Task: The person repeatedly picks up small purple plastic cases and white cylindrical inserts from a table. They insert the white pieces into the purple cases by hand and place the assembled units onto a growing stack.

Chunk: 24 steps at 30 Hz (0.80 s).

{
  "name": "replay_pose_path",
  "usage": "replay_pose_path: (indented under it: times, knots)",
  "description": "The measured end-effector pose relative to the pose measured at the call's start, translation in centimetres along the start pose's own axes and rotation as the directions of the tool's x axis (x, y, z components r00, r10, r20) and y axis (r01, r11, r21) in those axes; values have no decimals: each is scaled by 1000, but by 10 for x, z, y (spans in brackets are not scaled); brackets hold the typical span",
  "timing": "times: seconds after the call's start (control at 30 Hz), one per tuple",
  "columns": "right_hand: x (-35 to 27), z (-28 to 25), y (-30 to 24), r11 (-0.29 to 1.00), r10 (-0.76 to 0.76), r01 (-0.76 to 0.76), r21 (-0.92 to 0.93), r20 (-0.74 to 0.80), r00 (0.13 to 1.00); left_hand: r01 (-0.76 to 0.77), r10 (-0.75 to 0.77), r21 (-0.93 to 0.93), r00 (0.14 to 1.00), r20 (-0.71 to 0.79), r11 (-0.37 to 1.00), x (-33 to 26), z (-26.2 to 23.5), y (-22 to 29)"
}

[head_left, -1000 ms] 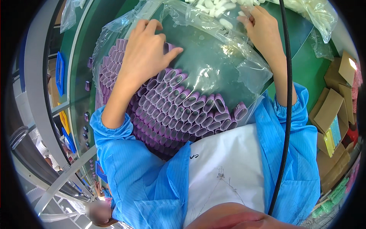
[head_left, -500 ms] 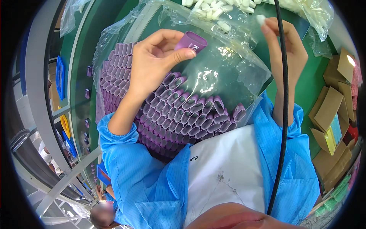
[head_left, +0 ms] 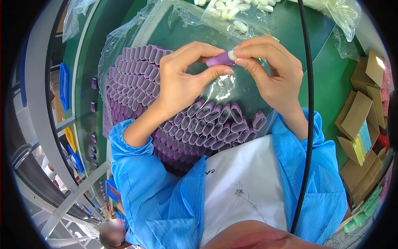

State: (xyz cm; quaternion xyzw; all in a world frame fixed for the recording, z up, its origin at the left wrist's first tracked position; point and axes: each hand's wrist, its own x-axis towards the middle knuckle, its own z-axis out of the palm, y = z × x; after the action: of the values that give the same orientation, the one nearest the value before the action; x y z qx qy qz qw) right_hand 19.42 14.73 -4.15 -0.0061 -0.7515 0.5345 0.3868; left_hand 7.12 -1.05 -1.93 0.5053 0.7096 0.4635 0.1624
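Above the bag of purple sleeves [head_left: 195,124], both hands have come together: the left hand [head_left: 186,83] pinches one purple sleeve [head_left: 219,59] while the right hand [head_left: 269,70] now presses a white insert [head_left: 232,55] into its end.

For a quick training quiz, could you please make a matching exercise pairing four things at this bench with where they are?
Things:
1. purple sleeve
2. stacked purple sleeves
3. white caps
4. brown cardboard boxes

Places:
A. heaped at the top, in clear plastic
B. pinched between the left hand and the right hand
C. at the right edge of the green table
D. in the clear bag below the hands

Pairs: 1-B, 2-D, 3-A, 4-C
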Motion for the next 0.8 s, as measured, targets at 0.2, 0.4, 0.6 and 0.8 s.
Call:
replay_pose_path:
  times: [0.2, 0.4, 0.6, 0.8]
  knots:
    - [2, -10, 4, 997, -57, 55, 50, 53, 997, 222, -244, -432, 970, 5, 874, -1, 2, 8]
    - [1, -9, 5, 963, -247, 253, -92, 64, 967, 141, -137, -404, 990, 40, 904, 3, 0, 8]
    - [-7, 1, 8, 898, -414, 409, -163, 6, 910, 270, -305, -561, 952, 32, 783, -1, 4, 9]
    - [1, -13, 10, 969, -225, 211, -128, -105, 969, 246, -275, -259, 958, -80, 934, -2, -24, 10]
